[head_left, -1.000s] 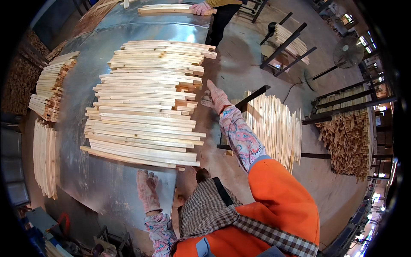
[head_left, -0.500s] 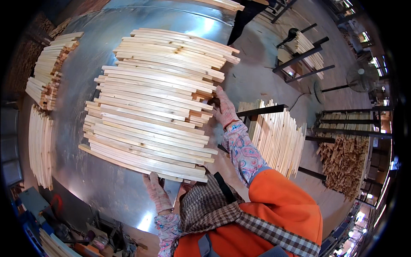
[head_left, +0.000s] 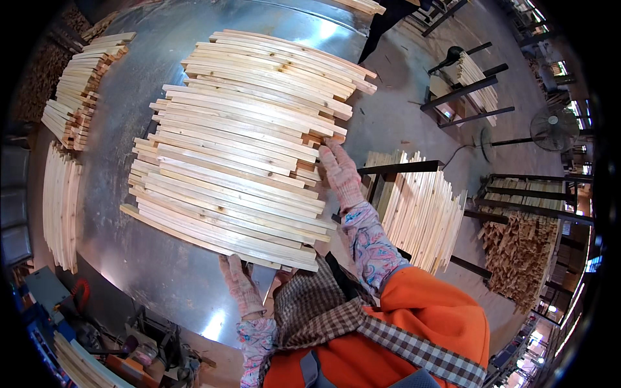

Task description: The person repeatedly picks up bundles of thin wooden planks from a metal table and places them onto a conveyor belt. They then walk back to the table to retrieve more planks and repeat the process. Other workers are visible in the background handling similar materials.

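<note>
I see pale, knotty wooden slats (head_left: 233, 171), ends staggered; my right fingers (head_left: 328, 155) lie extended against them, left fingers (head_left: 235, 266) uncurled by the nearest.

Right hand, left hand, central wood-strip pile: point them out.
Right hand (head_left: 340, 171): head view, middle of the hand.
Left hand (head_left: 241, 286): head view, middle of the hand.
Central wood-strip pile (head_left: 234, 152): head view, upper faces near its middle.
</note>
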The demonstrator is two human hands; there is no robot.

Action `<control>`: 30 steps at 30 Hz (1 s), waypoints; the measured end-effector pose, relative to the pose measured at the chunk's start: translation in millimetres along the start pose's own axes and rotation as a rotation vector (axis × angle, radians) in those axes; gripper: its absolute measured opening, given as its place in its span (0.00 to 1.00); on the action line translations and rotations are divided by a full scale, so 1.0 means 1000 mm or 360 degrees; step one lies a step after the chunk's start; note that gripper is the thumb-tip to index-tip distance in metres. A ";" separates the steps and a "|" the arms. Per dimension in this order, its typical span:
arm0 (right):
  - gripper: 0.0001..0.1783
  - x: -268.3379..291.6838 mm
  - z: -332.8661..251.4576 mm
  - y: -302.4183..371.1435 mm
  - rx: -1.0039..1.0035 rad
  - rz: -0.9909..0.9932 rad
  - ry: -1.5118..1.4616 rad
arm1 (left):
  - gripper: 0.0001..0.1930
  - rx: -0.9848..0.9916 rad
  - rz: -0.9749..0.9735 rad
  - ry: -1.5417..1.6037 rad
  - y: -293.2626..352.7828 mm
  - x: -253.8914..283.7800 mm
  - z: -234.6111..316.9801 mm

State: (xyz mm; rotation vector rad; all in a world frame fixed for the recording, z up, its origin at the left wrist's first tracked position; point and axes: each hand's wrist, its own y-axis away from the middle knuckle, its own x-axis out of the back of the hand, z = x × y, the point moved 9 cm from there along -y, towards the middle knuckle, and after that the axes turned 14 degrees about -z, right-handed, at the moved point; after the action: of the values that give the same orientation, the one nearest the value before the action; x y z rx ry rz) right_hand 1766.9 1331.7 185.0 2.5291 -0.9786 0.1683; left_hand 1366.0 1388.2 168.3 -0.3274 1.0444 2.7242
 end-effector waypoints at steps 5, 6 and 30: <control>0.35 0.000 -0.012 -0.007 -0.0042 -0.0089 0.0609 | 0.38 -0.0012 -0.0002 -0.0052 -0.001 0.000 0.002; 0.36 -0.001 -0.015 -0.001 -0.0136 -0.0155 0.0641 | 0.38 -0.0021 -0.0038 -0.0074 -0.002 -0.001 0.003; 0.37 -0.042 -0.020 0.023 0.0194 -0.0459 0.0827 | 0.21 -0.0030 0.0162 -0.0089 -0.021 0.053 0.015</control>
State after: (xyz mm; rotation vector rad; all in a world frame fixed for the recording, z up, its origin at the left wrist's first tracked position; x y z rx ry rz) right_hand 1720.9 1351.3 200.2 2.4991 -0.4073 0.7697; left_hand 1318.8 1419.6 151.4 -0.2055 1.0484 2.8168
